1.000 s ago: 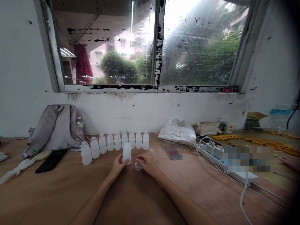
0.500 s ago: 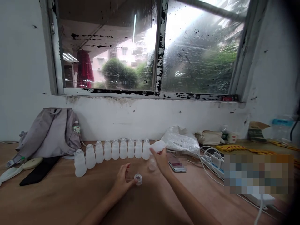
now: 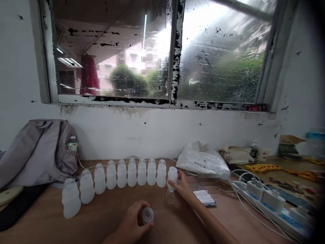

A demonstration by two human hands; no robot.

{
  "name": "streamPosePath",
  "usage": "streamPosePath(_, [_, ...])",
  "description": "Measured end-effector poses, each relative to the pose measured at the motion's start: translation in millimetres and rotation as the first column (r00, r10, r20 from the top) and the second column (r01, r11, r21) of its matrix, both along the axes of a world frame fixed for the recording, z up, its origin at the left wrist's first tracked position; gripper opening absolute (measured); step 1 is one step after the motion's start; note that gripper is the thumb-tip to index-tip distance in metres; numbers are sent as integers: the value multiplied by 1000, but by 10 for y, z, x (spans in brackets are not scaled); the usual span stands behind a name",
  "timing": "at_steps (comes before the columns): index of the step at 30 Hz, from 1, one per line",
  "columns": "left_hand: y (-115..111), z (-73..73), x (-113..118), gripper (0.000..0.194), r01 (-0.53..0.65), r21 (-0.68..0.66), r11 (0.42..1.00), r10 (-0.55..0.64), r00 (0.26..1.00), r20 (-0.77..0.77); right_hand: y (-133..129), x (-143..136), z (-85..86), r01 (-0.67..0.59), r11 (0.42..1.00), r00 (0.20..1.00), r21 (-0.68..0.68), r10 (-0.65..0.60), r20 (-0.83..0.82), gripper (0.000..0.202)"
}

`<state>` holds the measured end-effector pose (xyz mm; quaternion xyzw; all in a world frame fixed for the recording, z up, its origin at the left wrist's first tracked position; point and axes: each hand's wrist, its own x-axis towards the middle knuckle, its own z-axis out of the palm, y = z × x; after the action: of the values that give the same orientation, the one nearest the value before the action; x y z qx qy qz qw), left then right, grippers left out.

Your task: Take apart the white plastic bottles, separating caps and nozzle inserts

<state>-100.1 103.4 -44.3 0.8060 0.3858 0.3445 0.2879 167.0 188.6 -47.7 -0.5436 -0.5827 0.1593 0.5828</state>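
My left hand (image 3: pixel 132 220) is curled round a clear bottle teat with its collar (image 3: pixel 147 215), low in the middle of the view. At the right end of the row, my right hand (image 3: pixel 182 185) grips a frosted white baby bottle (image 3: pixel 172 175), upright and with no cap on it. Just below that bottle is a clear cup-like piece (image 3: pixel 170 197), partly covered by my fingers. Several frosted bottles with clear domed caps (image 3: pixel 132 173) stand in a curved row to the left.
A grey backpack (image 3: pixel 48 149) and a black flat object (image 3: pixel 22 206) lie at the left. Towards the right are a phone (image 3: pixel 204 198), a white plastic bag (image 3: pixel 203 161), and a power strip (image 3: pixel 284 215) with cables. Behind the wooden table (image 3: pixel 96 220) is a wall with a window.
The bottle in my right hand has gone from tilted sideways to upright beside the row. My left hand's fingers have closed round the teat. The view has shifted, and things look nearer.
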Motion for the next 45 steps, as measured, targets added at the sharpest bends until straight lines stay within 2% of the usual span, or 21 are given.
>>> streamPosePath(1, [8, 0, -20, 34, -18, 6, 1000, 18, 999, 29, -54, -28, 67, 69, 995, 998, 73, -68, -18, 55])
streamPosePath(3, [29, -1, -53, 34, -61, 36, 998, 57, 995, 82, -190, -131, 214, 193, 950, 981, 247, -182, -66, 38])
streamPosePath(4, [40, 0, -64, 34, -81, 56, 995, 75, 992, 104, -268, -212, 280, 201, 929, 980, 310, -190, -68, 32])
streamPosePath(6, [62, 6, -75, 34, -110, 96, 989, 96, 986, 139, -429, -435, 367, 116, 935, 992, 335, -126, 6, 24])
streamPosePath(8, [84, 12, -74, 34, -134, 124, 983, 113, 980, 162, -577, -719, 369, -112, 975, 981, 191, 78, 175, 20])
streamPosePath(9, [95, 13, -72, 34, -146, 134, 980, 123, 978, 169, -638, -869, 339, -223, 971, 952, 89, 197, 235, 20])
streamPosePath(11, [119, 4, -71, 34, -186, 153, 970, 157, 970, 183, -717, -1149, 236, -335, 942, 895, -35, 330, 299, 20])
streamPosePath(14, [167, -39, -89, 29, -295, 171, 940, 257, 943, 211, -707, -1450, 68, -290, 954, 912, -70, 298, 283, 18])
streamPosePath(17, [224, -90, -130, 27, -405, 132, 905, 374, 903, 211, -577, -1603, -32, -290, 955, 922, -64, 296, 248, 19])
streamPosePath(20, [275, -130, -175, 29, -463, 79, 883, 445, 877, 180, -431, -1684, -87, -241, 968, 950, -72, 251, 187, 18])
streamPosePath(25, [321, -157, -214, 33, -479, 62, 876, 467, 872, 148, -300, -1736, -174, -255, 965, 957, -66, 262, 129, 18])
streamPosePath(30, [292, -109, -235, 33, -459, 98, 883, 450, 888, 98, -280, -1702, -232, -294, 955, 949, -49, 298, 100, 16])
streamPosePath(36, [219, -45, -342, 30, -459, 149, 876, 467, 884, -16, -331, -1709, -209, -351, 936, 930, -23, 351, 107, 14])
streamPosePath(42, [218, -69, -539, 29, -573, 165, 803, 595, 786, -167, -357, -1643, -165, -229, 973, 966, 18, 225, 127, 25])
streamPosePath(45, [206, -71, -631, 31, -636, 172, 752, 659, 721, -217, -391, -1619, -164, -105, 993, 944, -51, 116, 310, 28])
